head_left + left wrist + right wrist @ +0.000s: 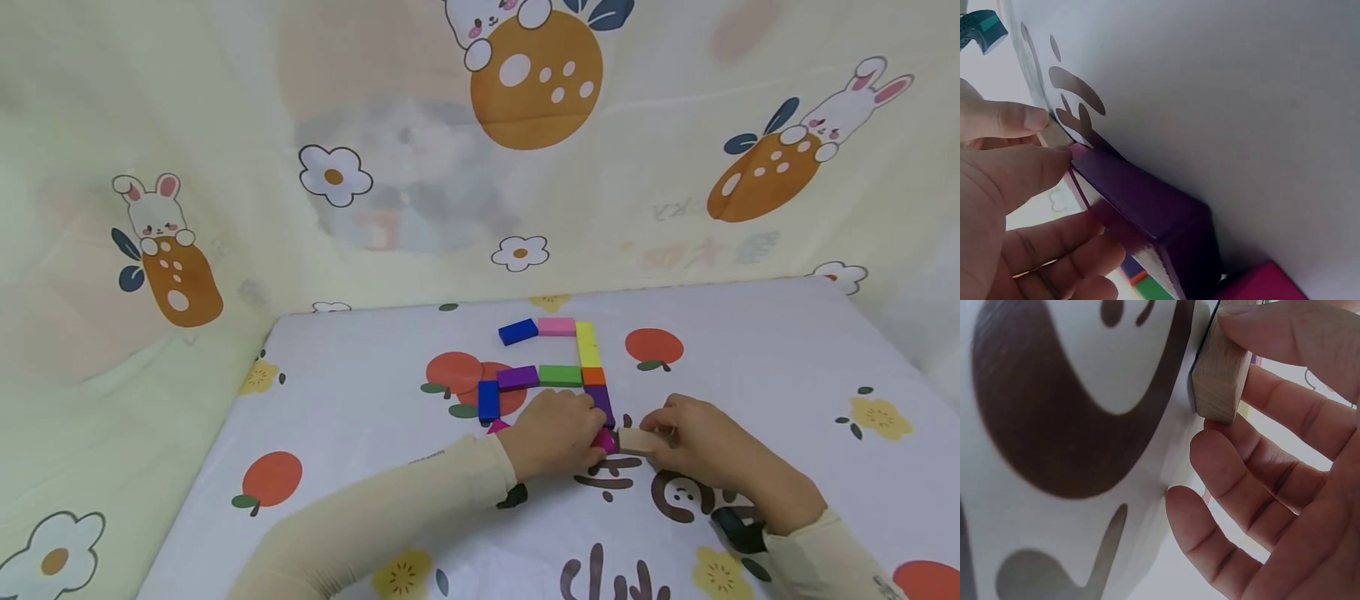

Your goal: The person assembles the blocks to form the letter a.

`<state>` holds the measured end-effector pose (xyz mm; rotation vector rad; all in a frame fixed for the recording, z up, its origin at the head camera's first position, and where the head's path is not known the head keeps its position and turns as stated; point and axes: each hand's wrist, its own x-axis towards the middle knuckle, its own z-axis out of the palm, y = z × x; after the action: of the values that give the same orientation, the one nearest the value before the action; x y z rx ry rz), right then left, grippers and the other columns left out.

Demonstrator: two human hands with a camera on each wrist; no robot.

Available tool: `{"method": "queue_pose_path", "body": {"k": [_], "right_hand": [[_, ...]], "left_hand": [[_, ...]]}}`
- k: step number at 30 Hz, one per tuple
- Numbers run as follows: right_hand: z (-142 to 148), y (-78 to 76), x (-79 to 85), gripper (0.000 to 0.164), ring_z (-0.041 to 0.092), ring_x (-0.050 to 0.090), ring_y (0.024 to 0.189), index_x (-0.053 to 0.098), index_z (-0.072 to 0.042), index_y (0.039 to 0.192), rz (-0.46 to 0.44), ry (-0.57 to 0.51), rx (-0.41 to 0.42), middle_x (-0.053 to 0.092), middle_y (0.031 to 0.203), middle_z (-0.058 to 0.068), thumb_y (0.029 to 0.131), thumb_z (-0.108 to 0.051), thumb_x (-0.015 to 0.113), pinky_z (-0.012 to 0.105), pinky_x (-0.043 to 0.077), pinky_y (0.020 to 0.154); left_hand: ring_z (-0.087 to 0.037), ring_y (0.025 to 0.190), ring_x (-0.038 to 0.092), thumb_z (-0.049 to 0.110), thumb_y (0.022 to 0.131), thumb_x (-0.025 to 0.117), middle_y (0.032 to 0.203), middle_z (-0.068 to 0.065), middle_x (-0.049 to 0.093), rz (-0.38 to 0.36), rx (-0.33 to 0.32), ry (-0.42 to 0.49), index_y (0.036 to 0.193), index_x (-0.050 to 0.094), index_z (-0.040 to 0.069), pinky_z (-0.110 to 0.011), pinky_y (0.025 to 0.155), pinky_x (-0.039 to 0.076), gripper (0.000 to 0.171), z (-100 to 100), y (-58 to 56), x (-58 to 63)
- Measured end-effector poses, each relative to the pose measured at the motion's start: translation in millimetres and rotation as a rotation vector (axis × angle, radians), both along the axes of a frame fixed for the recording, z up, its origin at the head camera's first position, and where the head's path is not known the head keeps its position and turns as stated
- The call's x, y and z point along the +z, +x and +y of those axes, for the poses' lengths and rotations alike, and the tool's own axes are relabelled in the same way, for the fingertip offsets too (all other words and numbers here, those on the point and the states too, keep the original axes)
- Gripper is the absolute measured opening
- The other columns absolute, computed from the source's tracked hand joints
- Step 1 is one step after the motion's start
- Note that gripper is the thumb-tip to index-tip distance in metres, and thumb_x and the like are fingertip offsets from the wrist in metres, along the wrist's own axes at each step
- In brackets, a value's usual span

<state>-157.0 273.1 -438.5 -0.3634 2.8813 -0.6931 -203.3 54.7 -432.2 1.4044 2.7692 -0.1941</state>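
Observation:
My right hand (701,442) pinches a plain wooden block (636,442) between thumb and fingers, close over the cloth. The right wrist view shows the bare wood (1219,375) with the thumb on its top. My left hand (558,433) pinches a magenta block (605,441), whose end meets the wooden one. A purple block (1147,194) runs under the left palm, hidden from the head view. Beyond the left fingertips, a dark purple block (599,405) joins an orange block (593,377). Another magenta block (498,426) shows partly beside the left wrist.
The line of blocks continues with a yellow (588,344), a pink (557,327) and a blue block (518,332) at the back. A green (560,376), another purple (517,378) and another blue block (488,401) form the middle row. A printed cloth (360,400) covers the table.

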Motion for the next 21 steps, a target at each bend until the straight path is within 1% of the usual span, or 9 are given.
{"method": "queue_pose_path", "body": {"k": [5, 10, 12, 14, 16, 18, 20, 21], "right_hand": [[-2.6, -1.1, -0.8, 0.027, 0.016, 0.050, 0.076, 0.079, -0.008, 0.105, -0.005, 0.003, -0.010, 0.056, 0.085, -0.001, 0.080, -0.015, 0.085, 0.027, 0.044, 0.061], [-4.3, -2.0, -2.1, 0.027, 0.016, 0.050, 0.076, 0.079, -0.008, 0.106, -0.011, 0.008, -0.016, 0.056, 0.086, -0.001, 0.081, -0.015, 0.085, 0.028, 0.044, 0.062], [-4.5, -1.8, -2.3, 0.027, 0.016, 0.050, 0.077, 0.078, -0.008, 0.106, -0.011, 0.009, -0.016, 0.057, 0.086, -0.001, 0.081, -0.015, 0.085, 0.028, 0.044, 0.062], [-4.8, -1.1, -2.1, 0.028, 0.017, 0.050, 0.077, 0.078, -0.007, 0.106, -0.009, 0.010, -0.021, 0.057, 0.087, -0.001, 0.080, -0.015, 0.085, 0.028, 0.045, 0.063], [-5.1, -0.3, -1.7, 0.029, 0.017, 0.051, 0.078, 0.078, -0.007, 0.106, -0.006, 0.012, -0.023, 0.058, 0.087, -0.001, 0.080, -0.015, 0.085, 0.029, 0.046, 0.064], [-5.5, 0.4, -1.4, 0.031, 0.017, 0.051, 0.079, 0.077, -0.006, 0.107, -0.006, 0.014, -0.028, 0.058, 0.087, -0.001, 0.079, -0.015, 0.085, 0.029, 0.047, 0.065], [-6.0, 0.5, -1.3, 0.032, 0.017, 0.051, 0.079, 0.077, -0.006, 0.107, -0.008, 0.013, -0.031, 0.057, 0.087, 0.000, 0.078, -0.015, 0.086, 0.030, 0.047, 0.066], [-6.1, 0.4, -1.4, 0.032, 0.017, 0.051, 0.080, 0.076, -0.005, 0.108, -0.012, 0.013, -0.032, 0.057, 0.087, 0.000, 0.078, -0.015, 0.086, 0.030, 0.047, 0.066]], "left_hand": [[-0.007, 0.076, 0.055, 0.051, 0.095, 0.073, 0.093, 0.008, 0.068, 0.001, 0.001, 0.001, 0.117, 0.076, 0.023, -0.019, 0.066, 0.045, 0.036, -2.5, 1.9, 0.5], [-0.006, 0.074, 0.055, 0.049, 0.095, 0.074, 0.092, 0.008, 0.069, 0.010, -0.005, 0.020, 0.116, 0.077, 0.023, -0.017, 0.064, 0.044, 0.034, -4.4, 3.2, -0.5], [-0.005, 0.074, 0.055, 0.050, 0.095, 0.073, 0.092, 0.009, 0.068, 0.014, -0.008, 0.024, 0.115, 0.076, 0.023, -0.017, 0.064, 0.044, 0.034, -5.2, 2.9, -0.3], [-0.005, 0.075, 0.055, 0.051, 0.097, 0.071, 0.091, 0.009, 0.067, -0.001, -0.001, 0.034, 0.114, 0.076, 0.023, -0.017, 0.065, 0.044, 0.033, -6.9, 0.6, 0.6], [-0.005, 0.078, 0.056, 0.051, 0.099, 0.067, 0.093, 0.008, 0.067, -0.035, 0.023, 0.047, 0.115, 0.074, 0.022, -0.017, 0.068, 0.046, 0.033, -11.8, -5.8, 3.3], [-0.007, 0.082, 0.058, 0.048, 0.102, 0.064, 0.098, 0.006, 0.067, -0.057, 0.067, 0.065, 0.117, 0.072, 0.020, -0.019, 0.072, 0.050, 0.033, -22.4, -17.1, 7.6], [-0.010, 0.086, 0.060, 0.043, 0.103, 0.063, 0.102, 0.003, 0.068, -0.059, 0.147, 0.089, 0.121, 0.071, 0.017, -0.022, 0.075, 0.053, 0.033, -38.4, -32.3, 11.9], [-0.012, 0.086, 0.061, 0.041, 0.104, 0.064, 0.103, 0.001, 0.067, -0.063, 0.202, 0.100, 0.121, 0.071, 0.015, -0.024, 0.075, 0.053, 0.032, -47.9, -40.4, 13.2]]}}
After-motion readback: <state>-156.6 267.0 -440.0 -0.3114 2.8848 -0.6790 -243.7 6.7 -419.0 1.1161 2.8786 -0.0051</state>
